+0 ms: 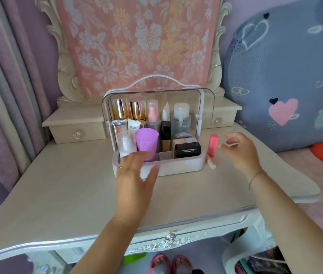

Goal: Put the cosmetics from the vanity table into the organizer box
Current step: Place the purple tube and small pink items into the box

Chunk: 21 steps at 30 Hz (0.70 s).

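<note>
Empty and spread, left hand [135,175] and right hand [239,151] are hovering; the upright pink lipstick tube [212,145] is awaiting packing beside the white clear-lidded organizer box [176,165].

left hand [135,175] spread, right hand [239,150] relaxed

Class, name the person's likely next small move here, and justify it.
Probably the right hand pinches the pink cosmetic tube: it stands on the vanity table outside the organizer box, and that open hand is beside it, holding nothing.

floral pink cloth [137,42], heart-print blue cushion [285,72], pink slippers [171,264] below
</note>
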### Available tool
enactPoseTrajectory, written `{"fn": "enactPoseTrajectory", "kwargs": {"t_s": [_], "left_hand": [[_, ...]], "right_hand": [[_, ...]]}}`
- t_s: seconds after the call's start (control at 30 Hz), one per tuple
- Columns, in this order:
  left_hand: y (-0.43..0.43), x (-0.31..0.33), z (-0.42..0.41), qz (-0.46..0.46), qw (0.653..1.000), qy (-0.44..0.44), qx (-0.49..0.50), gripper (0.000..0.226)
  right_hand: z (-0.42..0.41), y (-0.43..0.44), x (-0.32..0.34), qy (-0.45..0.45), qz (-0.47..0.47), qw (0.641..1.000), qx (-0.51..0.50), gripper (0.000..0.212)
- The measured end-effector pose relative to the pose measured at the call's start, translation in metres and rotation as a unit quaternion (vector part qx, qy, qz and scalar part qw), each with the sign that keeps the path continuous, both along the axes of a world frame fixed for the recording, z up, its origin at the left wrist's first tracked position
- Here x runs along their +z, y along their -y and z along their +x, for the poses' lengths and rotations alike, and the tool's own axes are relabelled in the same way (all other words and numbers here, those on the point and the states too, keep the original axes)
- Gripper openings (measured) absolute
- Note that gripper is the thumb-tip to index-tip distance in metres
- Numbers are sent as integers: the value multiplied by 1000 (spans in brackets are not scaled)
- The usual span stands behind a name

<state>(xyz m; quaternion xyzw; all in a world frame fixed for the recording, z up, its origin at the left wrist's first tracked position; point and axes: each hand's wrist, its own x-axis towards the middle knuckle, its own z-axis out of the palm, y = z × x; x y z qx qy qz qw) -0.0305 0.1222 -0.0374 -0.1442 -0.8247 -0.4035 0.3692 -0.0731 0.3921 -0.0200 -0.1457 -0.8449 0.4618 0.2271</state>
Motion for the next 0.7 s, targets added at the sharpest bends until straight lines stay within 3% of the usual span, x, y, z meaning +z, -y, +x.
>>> {"fn": "enactPoseTrajectory", "kwargs": {"t_s": [0.07,0.17,0.33,0.5,0.6,0.7], "left_hand": [[-15,-3,1,-62,997,14,-46,30],[-23,-12,1,-116,989,44,-75,33],[-17,-15,-1,-74,993,78,-49,32],[-17,-13,-1,-61,995,75,-23,31],[-18,-14,-2,-55,996,69,-8,32],[-18,-14,-3,-68,996,64,-7,35]], "right_hand": [[-15,-5,-1,29,5,999,34,46],[-29,-6,-1,28,23,996,79,45],[-27,-7,1,11,50,993,104,22],[9,-6,32,-112,73,987,84,16],[29,15,56,-153,46,974,159,19],[25,47,69,-133,15,959,250,21]]}}
